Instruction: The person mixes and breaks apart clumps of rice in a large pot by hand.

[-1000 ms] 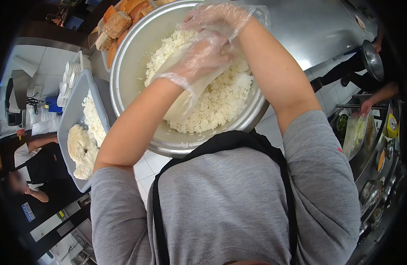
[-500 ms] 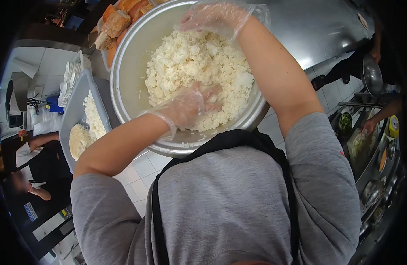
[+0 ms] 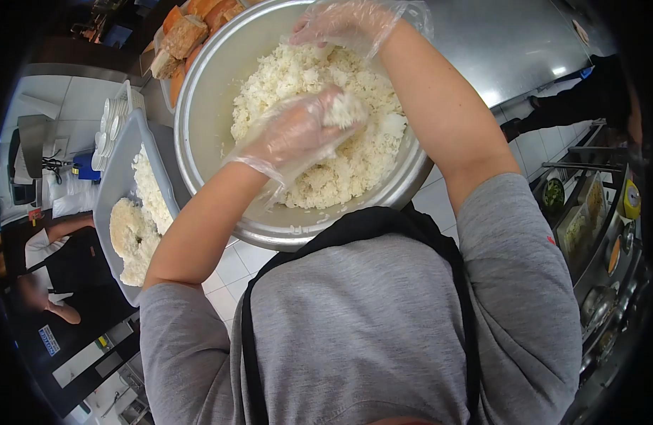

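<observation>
A: ok so what are those hands up to?

B: Left hand (image 3: 294,131), in a see-through plastic glove, has its fingers curled round a clump of rice (image 3: 345,112), up over the big metal bowl (image 3: 207,131). Right hand (image 3: 341,25) is gloved too, bent in by the far rim. Can't tell if it's gripping anything.

A: Why hold it there?

B: My guess: over the bowl, loose grains drop back onto the rice pile (image 3: 358,163). Gloves probably keep skin off the food. The grey tub (image 3: 158,161) sits right beside the bowl, on the left, with more rice in it, likely for easy reach.

A: Anything you can't make out?

B: Left palm's hidden, right fingertips too. The bowl's top edge is cut off, and so are the orange-brown chunks (image 3: 185,39) next to it. Over right, just a dark trouser leg (image 3: 571,106), mostly swallowed by the black border.
</observation>
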Demonstrator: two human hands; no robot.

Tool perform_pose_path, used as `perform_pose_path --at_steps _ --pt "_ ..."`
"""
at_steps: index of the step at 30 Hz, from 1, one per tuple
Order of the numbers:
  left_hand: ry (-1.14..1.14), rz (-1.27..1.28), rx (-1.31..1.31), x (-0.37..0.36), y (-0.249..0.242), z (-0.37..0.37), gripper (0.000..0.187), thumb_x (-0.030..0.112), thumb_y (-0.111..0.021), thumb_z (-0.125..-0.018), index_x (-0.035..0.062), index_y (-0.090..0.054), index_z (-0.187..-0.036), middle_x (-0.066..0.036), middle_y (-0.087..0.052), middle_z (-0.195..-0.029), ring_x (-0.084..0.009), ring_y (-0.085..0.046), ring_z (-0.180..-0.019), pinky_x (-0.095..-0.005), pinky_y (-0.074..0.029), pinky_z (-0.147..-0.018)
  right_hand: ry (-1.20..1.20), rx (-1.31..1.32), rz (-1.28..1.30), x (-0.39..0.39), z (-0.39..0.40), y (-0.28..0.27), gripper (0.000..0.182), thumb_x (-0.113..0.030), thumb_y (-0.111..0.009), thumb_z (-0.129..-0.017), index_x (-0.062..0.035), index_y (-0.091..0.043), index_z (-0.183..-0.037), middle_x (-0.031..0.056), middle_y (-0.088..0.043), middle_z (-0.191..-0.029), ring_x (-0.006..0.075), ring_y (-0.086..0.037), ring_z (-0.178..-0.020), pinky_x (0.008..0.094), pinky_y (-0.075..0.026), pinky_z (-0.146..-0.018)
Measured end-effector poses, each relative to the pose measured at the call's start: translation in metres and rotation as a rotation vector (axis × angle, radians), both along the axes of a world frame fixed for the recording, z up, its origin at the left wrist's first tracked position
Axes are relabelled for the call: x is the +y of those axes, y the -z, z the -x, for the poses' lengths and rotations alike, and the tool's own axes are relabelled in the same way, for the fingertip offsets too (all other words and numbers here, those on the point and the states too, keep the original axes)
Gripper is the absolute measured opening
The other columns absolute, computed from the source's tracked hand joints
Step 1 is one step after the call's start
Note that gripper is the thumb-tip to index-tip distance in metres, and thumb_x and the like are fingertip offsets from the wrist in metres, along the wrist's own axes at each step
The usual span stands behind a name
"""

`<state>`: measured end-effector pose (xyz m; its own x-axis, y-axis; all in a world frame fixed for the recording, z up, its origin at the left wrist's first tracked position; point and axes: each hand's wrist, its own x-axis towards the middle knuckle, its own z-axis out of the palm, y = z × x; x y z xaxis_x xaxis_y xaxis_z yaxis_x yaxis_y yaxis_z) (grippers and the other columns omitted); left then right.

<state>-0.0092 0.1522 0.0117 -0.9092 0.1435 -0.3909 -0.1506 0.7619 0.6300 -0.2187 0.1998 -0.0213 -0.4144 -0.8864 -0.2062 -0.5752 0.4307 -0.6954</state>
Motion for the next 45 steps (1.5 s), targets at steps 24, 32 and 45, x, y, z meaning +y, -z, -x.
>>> perform_pose_path --at_steps 24,32,45 --pt "0.55 0.49 0.396 -0.001 -0.016 -0.051 0.048 0.02 -0.068 -0.08 0.0198 -0.057 -0.127 -0.008 -0.042 -0.145 -0.0252 -0.035 -0.136 -0.0399 -0.024 -0.117 -0.073 0.256 -0.039 0.003 -0.003 -0.005 0.05 -0.041 -0.064 -0.084 -0.0067 -0.063 -0.12 0.0133 -0.059 -0.126 0.0248 -0.055 -0.113 0.0431 -0.044 -0.094" --pt "0.754 0.401 0.382 0.033 0.045 -0.029 0.04 0.011 -0.057 -0.083 0.0014 -0.055 -0.122 -0.021 -0.045 -0.135 -0.0332 -0.042 -0.128 -0.0434 -0.039 -0.103 0.018 -0.292 -0.001 0.011 -0.011 -0.018 0.053 -0.043 -0.062 -0.086 -0.0057 -0.06 -0.123 0.0132 -0.059 -0.127 0.0266 -0.055 -0.114 0.0436 -0.043 -0.096" --pt "0.711 0.314 0.454 0.034 0.086 -0.002 0.043 0.01 -0.055 -0.08 0.0022 -0.051 -0.122 -0.023 -0.043 -0.129 -0.0372 -0.049 -0.114 -0.0416 -0.053 -0.082 -0.11 0.193 -0.062 0.008 -0.007 -0.01 0.056 -0.05 -0.06 -0.086 -0.0129 -0.058 -0.128 0.0119 -0.056 -0.132 0.0272 -0.052 -0.12 0.0423 -0.043 -0.097"
